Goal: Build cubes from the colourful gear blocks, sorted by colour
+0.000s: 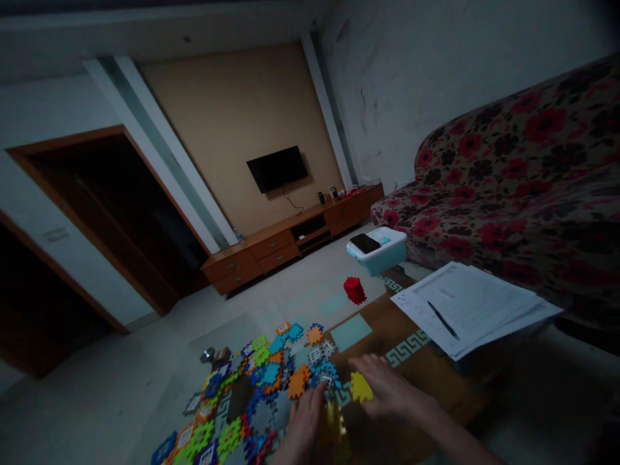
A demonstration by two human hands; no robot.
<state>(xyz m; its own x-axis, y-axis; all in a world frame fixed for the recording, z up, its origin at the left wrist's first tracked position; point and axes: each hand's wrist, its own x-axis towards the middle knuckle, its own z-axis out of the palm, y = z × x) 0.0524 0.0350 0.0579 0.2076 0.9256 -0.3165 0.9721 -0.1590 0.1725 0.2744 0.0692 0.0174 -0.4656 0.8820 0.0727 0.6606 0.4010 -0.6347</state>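
My right hand [385,389] is closed with a yellow, toothed plastic building piece [361,387] between its thumb and fingers, just above the table. My left hand [306,416] reaches in from the bottom edge with its fingers close together. Against its inner side are yellow building pieces [338,431] with toothed edges, partly hidden and dim; its thumb is out of sight. In front of its fingertips are an orange building piece [299,381] and grey ones. Many mixed-colour building pieces [264,372] spread over the table's left part.
Further back on the glass-topped table [426,394] stand a red stack of pieces [354,290] and a light-blue lidded box [382,258] with a black phone [365,243] on it. Papers [469,303] with a pen [443,320] lie right, beside a flowered sofa [508,187].
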